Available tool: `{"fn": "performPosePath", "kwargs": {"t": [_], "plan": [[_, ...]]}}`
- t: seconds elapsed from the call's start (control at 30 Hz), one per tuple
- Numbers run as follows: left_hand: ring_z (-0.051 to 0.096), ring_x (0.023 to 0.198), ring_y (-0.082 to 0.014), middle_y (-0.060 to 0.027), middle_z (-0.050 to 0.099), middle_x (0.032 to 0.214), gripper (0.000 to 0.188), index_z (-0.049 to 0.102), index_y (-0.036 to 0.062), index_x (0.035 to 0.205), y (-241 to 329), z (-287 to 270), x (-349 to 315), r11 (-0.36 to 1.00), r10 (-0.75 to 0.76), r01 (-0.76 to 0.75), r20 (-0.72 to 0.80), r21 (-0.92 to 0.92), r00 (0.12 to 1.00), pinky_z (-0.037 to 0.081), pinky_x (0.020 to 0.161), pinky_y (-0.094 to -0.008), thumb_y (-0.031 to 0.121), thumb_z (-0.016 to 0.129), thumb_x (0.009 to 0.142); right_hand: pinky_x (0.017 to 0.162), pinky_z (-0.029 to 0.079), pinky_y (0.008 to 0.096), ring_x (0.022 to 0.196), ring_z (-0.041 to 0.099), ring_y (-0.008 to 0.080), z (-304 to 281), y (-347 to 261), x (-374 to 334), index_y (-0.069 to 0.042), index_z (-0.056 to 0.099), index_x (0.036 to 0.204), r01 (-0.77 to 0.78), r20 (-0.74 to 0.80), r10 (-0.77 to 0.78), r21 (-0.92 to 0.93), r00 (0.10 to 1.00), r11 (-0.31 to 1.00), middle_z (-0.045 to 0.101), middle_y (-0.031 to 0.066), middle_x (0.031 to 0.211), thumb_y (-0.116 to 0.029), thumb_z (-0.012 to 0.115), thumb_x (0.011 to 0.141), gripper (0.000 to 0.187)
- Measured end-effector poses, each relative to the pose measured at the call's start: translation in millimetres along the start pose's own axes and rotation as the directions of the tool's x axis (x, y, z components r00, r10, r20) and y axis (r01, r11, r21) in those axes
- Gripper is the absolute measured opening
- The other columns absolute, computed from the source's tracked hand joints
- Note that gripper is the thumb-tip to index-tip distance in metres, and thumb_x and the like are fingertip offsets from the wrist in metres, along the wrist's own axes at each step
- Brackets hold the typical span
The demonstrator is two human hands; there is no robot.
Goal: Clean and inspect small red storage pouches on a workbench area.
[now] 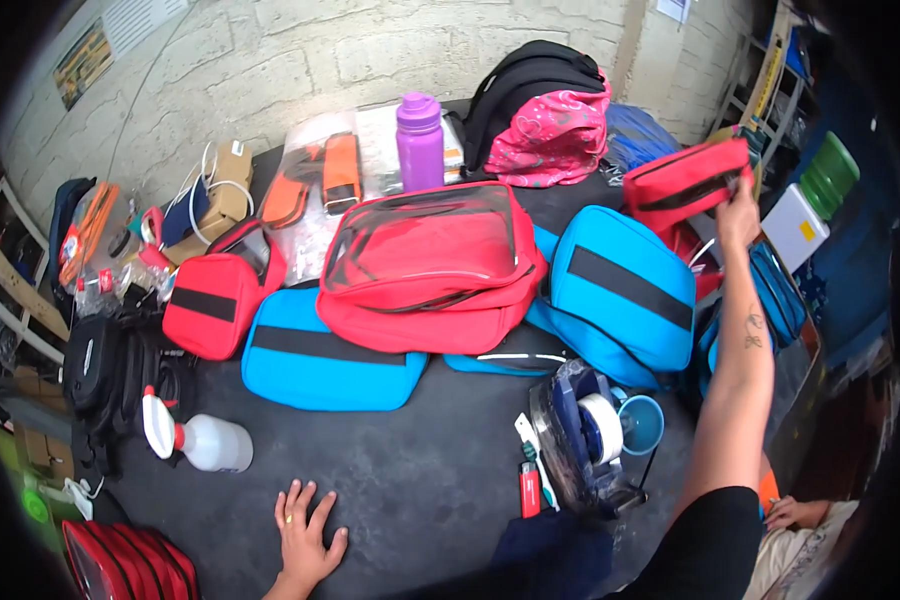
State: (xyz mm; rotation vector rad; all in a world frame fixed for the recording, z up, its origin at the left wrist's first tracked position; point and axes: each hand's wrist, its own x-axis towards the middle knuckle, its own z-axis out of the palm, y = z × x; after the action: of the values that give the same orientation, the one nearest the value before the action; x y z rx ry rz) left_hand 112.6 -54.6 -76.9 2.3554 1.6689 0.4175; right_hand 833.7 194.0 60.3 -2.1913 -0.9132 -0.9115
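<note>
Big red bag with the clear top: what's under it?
Under the red bag, a blue bag with a black stripe shows at lower left, a blue-and-black bag at lower right. Their covered parts and anything else there cannot be seen.

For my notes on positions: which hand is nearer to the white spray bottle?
Left. The left hand lies spread on the dark table, below and right of the spray bottle in view; the right hand is far off, at upper right, holding a red bag.
</note>
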Motion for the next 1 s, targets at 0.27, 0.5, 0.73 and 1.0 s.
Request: {"fn": "performPosePath", "kwargs": {"t": [0.27,0.5,0.73,1.0], "plan": [[0.029,0.136,-0.0373,-0.0184,0.041,0.136,0.053,0.054,0.0083,0.126,-0.6,-3.9,0.0,0.999,0.046,-0.046,-0.037,-0.002,0.998,0.017,0.112,-0.0547,0.024,0.065,0.077,0.076,0.051,0.0447,0.090,0.066,0.0359,-175.8,-159.7,91.6,-0.020,0.063,0.104,0.254,-0.488,-0.025,0.410,0.872,0.876,0.069,0.0148,0.094,-0.029,0.063,0.079,0.027],[0.032,0.135,-0.0351,-0.0159,0.044,0.136,0.052,0.054,0.0136,0.129,-10.3,2.8,-8.4,0.995,0.068,-0.075,-0.112,-0.058,0.991,0.019,0.112,-0.0538,0.029,0.065,0.080,0.084,0.049,0.0441,0.093,0.064,0.0382,-197.9,-286.8,65.6,-0.012,0.060,0.102,0.170,-0.420,0.214,0.707,0.882,0.687,0.067,0.0168,0.096,-0.014,0.061,0.074,0.028],[0.033,0.135,-0.0343,-0.0144,0.044,0.137,0.053,0.053,0.0136,0.129,-11.4,7.0,-6.3,0.985,0.100,-0.123,-0.178,-0.120,0.979,0.019,0.112,-0.0527,0.027,0.067,0.080,0.095,0.045,0.0506,0.113,0.057,0.0405,-115.6,-291.2,-130.9,-0.015,0.040,0.135,-0.300,0.552,0.040,0.389,0.833,0.871,0.060,0.0247,0.119,-0.021,0.063,0.079,0.060],[0.032,0.136,-0.0345,-0.0151,0.045,0.135,0.052,0.054,0.0124,0.128,-22.5,13.8,-13.6,0.977,0.092,-0.131,-0.220,-0.169,0.971,0.017,0.112,-0.0536,0.029,0.067,0.080,0.085,0.049,0.0498,0.100,0.058,0.0456,-216.2,-320.6,-173.9,-0.022,0.053,0.123,0.069,0.252,-0.210,0.472,0.945,0.879,0.043,0.0267,0.120,-0.025,0.072,0.072,0.054]]}}
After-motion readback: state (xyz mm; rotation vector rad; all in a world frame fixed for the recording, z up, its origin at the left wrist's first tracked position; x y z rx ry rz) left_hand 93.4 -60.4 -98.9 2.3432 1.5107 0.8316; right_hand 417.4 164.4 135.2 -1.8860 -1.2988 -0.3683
